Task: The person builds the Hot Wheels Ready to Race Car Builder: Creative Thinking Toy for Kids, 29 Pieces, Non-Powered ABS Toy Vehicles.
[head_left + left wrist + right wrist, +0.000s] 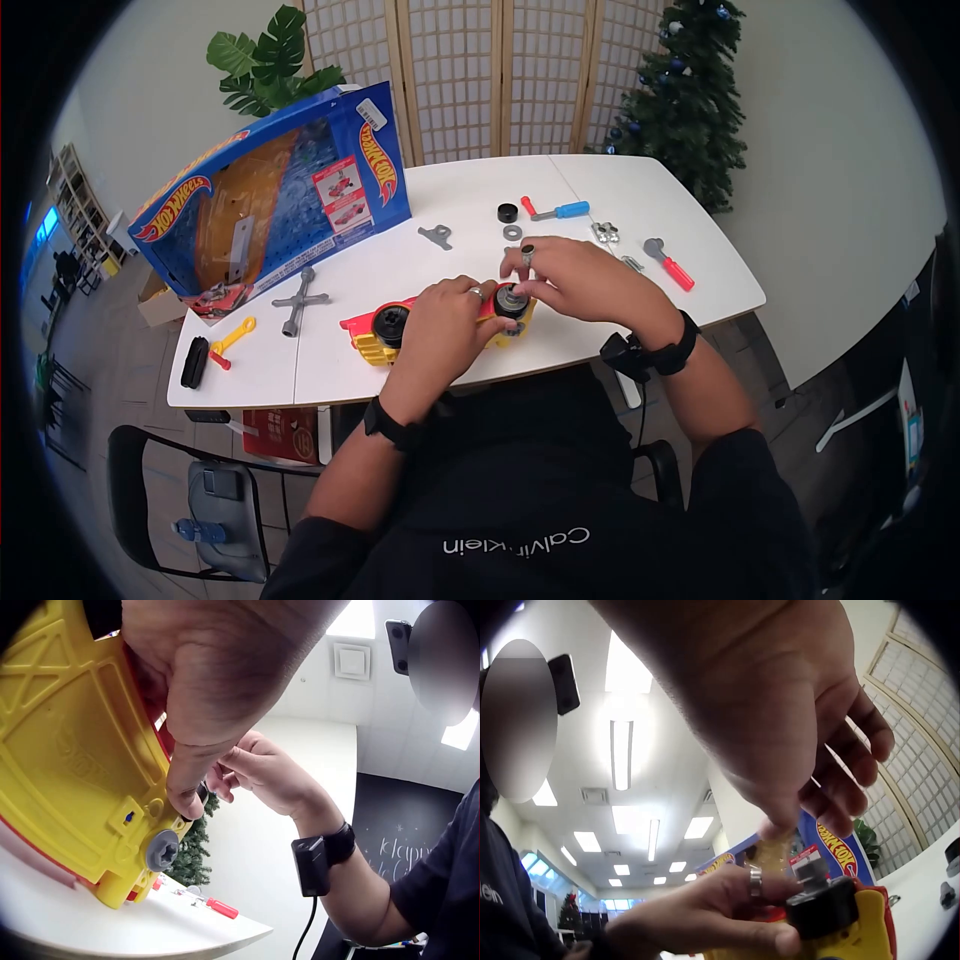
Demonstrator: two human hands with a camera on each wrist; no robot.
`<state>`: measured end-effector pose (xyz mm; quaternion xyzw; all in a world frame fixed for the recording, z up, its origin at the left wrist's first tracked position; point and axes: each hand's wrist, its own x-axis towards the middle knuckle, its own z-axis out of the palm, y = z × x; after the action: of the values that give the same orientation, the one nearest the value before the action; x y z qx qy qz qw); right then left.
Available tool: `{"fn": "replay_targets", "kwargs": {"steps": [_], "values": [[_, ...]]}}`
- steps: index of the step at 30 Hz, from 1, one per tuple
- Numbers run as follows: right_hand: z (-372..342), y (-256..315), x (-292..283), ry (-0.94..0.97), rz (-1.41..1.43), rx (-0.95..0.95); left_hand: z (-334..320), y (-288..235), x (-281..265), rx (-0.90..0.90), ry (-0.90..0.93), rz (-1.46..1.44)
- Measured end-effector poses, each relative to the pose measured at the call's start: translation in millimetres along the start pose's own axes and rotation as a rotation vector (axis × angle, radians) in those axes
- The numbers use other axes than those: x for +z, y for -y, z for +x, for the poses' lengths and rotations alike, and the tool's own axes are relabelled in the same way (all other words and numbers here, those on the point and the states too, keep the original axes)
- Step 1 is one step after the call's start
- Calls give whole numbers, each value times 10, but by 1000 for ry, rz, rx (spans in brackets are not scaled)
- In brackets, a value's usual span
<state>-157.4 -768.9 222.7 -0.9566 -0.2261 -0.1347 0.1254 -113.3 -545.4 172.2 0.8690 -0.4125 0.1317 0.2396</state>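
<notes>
Head view, red-and-yellow plastic toy car (370, 348): on its side near the front edge of the white table (462, 202).
Left hand (452, 315): fingers bent over the car body, gripping it.
Right hand (590, 283): above the grey plastic hub piece (512, 298), fingers loosely bent; contact unclear from overhead.
Step in hand: judged to be hand work on the hub piece, being set or turned.
Next move: seems to call for right thumb and forefinger to close squarely on the hub piece, the left steadying the car against tipping.
Loose parts, head view alone: grey four-armed plastic wrench (299, 301), yellow plastic spanner (234, 335), grey flat bracket (436, 236), blue-handled crank tool (562, 211).
Left wrist view, car underside: ribbed yellow plastic, hidden from the head camera; a grey round disc with cross-shaped recess (162, 851) sits near one end.
Left thumb: laid along the car's edge, beside the wheel.
Right wrist view, black plastic wheel (821, 909): hub piece standing up from its face, the stub clear in profile.
Right fingertips (838, 823): thumb and fingers parted, apparently holding nothing, just above the stub; a gap that the head view does not settle.
</notes>
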Motion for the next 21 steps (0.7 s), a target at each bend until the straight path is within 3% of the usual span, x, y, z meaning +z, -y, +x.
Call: {"fn": "replay_targets", "kwargs": {"steps": [2, 4, 5, 7, 10, 11, 13, 14, 16, 19, 20, 21], "values": [[38, 88, -60, -16, 127, -98, 11, -8, -20, 8, 10, 7], [79, 222, -163, 237, -353, 233, 10, -30, -35, -4, 13, -3], [58, 194, -157, 234, -355, 234, 13, -32, -35, -1, 11, -2], [-2, 90, -100, 23, -126, 68, 5, -24, -32, -8, 21, -11], [-21, 51, -34, 9, 3, -52, 5, -3, -18, -11, 31, -12], [0, 83, -56, 9, 4, -52, 0, -8, -14, -12, 32, -12], [59, 166, -129, 186, -336, 168, 5, -20, -13, -1, 4, -2], [45, 147, -129, 186, -337, 169, 11, -18, -15, 0, 4, -2], [-1, 80, -91, -25, -83, 25, -2, -10, -15, 8, 6, 17], [34, -30, 35, -33, 17, -108, 5, 2, -4, -2, 16, -2], [41, -6, -2, -33, 19, -104, 11, -4, -8, -1, 20, -4], [59, 28, -58, 46, -121, 20, 16, -9, -18, 2, 19, 5]]}}
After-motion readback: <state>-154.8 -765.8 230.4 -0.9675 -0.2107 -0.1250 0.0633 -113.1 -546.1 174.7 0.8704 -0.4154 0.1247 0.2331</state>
